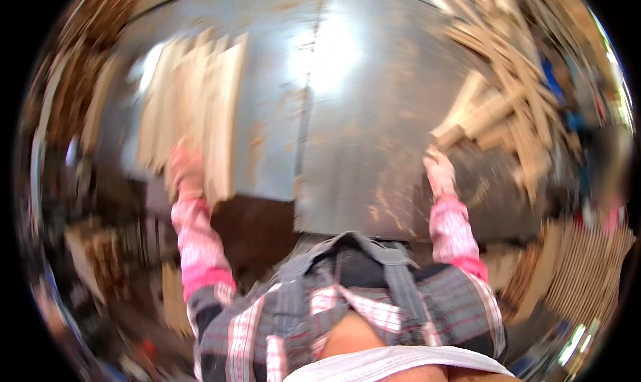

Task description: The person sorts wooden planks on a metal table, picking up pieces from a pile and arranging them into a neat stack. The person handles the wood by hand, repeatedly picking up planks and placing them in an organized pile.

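Observation:
A row of pale wooden strips point(227, 115) lies side by side on the left half of the metal-topped table point(374, 115). My left hand point(187, 168) is at the near ends of these strips, over one of them; its fingers are smeared by motion. On the right, my right hand point(439, 173) reaches to the near end of a short wooden piece point(491, 115) at the edge of a loose pile. Its fingertips look bent close to the wood, but blur hides whether they grip it. Pink patterned sleeves cover both forearms.
Longer wooden strips point(527, 138) lie crossed in a heap at the right. A seam point(304, 115) divides the tabletop, with sawdust scattered on it. Stacked wood point(587, 275) stands at the lower right, and more wood point(100, 255) at the lower left. A person point(607, 168) is at the far right.

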Demonstrator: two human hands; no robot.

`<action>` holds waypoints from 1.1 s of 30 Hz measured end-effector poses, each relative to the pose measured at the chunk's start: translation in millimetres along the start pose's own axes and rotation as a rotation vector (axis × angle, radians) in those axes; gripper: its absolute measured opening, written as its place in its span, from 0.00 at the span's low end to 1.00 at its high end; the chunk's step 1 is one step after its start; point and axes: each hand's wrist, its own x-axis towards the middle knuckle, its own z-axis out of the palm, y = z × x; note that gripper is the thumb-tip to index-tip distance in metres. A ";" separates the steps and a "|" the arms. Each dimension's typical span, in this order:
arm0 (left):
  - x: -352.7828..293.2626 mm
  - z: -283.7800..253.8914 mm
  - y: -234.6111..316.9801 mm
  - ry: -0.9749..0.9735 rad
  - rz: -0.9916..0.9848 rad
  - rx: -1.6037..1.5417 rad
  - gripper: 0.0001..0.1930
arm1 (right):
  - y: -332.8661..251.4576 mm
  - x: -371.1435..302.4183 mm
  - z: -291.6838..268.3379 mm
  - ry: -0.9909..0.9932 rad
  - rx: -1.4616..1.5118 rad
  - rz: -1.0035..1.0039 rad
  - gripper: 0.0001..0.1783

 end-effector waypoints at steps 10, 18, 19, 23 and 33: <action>-7.2 104.9 423.5 -0.329 0.584 -0.618 0.22 | 145.5 170.4 -114.3 0.440 0.408 0.578 0.37; -99.1 187.4 655.3 -1.303 0.219 -0.356 0.32 | 135.7 220.3 -95.5 0.211 0.621 0.422 0.32; -110.3 192.1 657.1 -1.183 0.201 -0.360 0.31 | 125.5 208.7 -89.0 0.173 0.752 0.353 0.26; -118.3 163.9 685.1 -1.225 0.033 -0.379 0.29 | 138.0 160.3 -85.0 0.160 0.812 0.318 0.22; -128.4 114.4 557.1 -1.292 -0.624 -0.973 0.18 | 98.9 58.6 -97.7 -0.023 1.080 0.363 0.16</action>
